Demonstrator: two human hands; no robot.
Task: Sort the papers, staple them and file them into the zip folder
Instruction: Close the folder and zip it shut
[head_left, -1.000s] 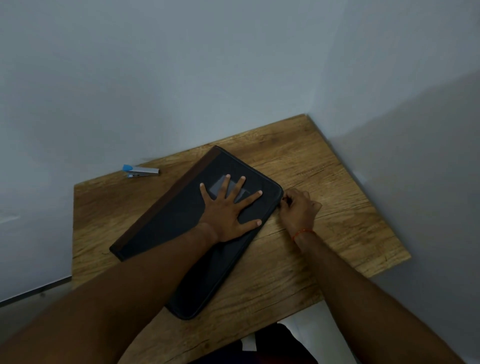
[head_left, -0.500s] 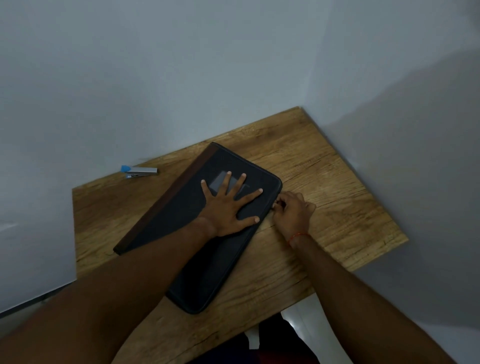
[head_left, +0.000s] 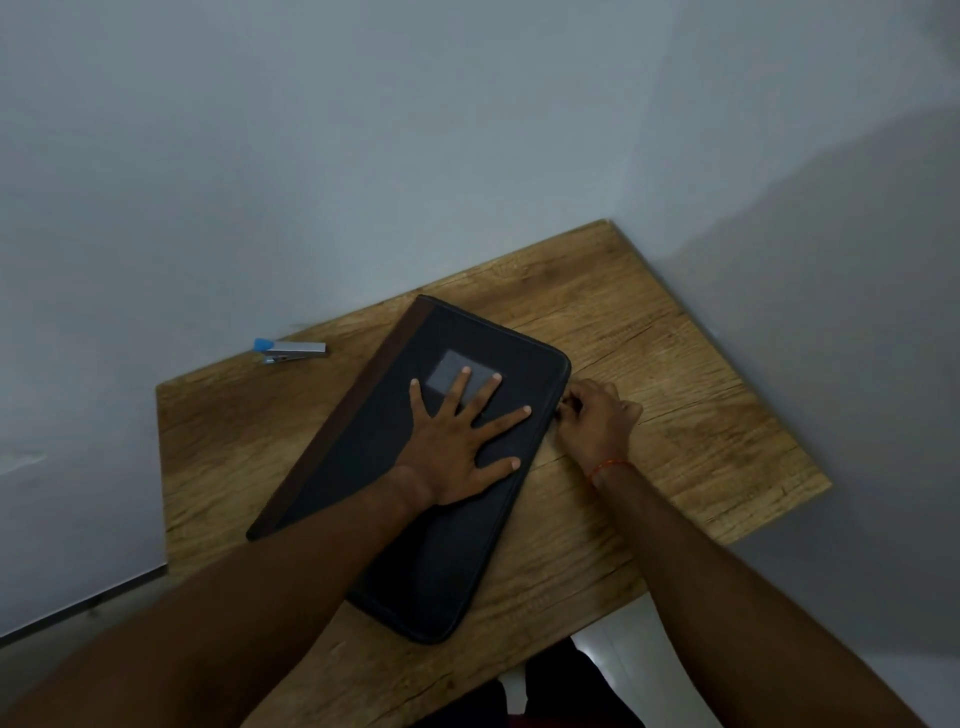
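A black zip folder (head_left: 452, 561) with a brown spine lies closed and slanted on the wooden table (head_left: 649, 332). My left hand (head_left: 457, 441) presses flat on its cover, fingers spread, fingertips near a grey label patch. My right hand (head_left: 592, 421) sits at the folder's right edge near the far corner, its fingers pinching what looks like the zip pull. A small silver stapler (head_left: 293, 351) with a blue end lies at the table's far left edge. No papers are visible.
Grey walls close in behind and to the right of the table, meeting at its far corner. The table's near edge runs below the folder, with pale floor and my dark clothing beneath it.
My right hand has slid a little toward me along the folder's right edge from the corner. My left hand stays pressed on the cover.
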